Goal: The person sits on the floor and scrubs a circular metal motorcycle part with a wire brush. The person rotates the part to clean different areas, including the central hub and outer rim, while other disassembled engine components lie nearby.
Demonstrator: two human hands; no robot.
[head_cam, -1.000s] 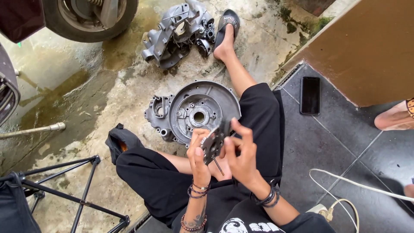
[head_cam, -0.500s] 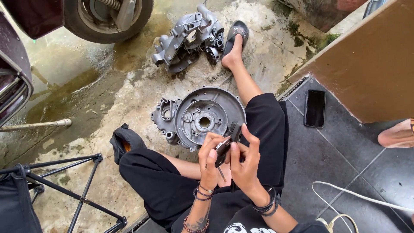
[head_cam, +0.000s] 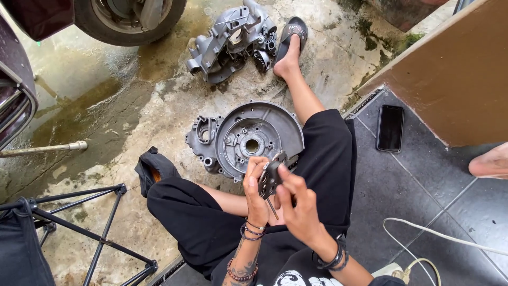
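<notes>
Far left, the black tripod legs (head_cam: 90,225) spread over the wet concrete floor (head_cam: 116,116), with a metal pipe (head_cam: 45,150) lying above them and a tyre (head_cam: 127,18) at the far edge. A dark rag (head_cam: 152,168) sits just beside my left knee. Far off, the grey engine casing (head_cam: 230,39) lies near my sandalled foot (head_cam: 291,45). Nearer me, the round engine cover (head_cam: 246,140) rests flat on the concrete, touching my right leg. Now my left hand (head_cam: 256,193), wrapped around the left edge of the small perforated metal plate (head_cam: 270,177), thumb pressing its face, holding it upright just above my lap and in front of the round cover's near rim. A thin pin (head_cam: 271,207) pokes down from the plate between my hands. My right hand (head_cam: 296,204) is closed on the plate's right side, fingers curled over it. Further right, a black phone (head_cam: 390,128) lies on the dark tiles (head_cam: 413,196), a white cable (head_cam: 439,235) loops near me, and another person's bare foot (head_cam: 489,164) shows at the right edge.
</notes>
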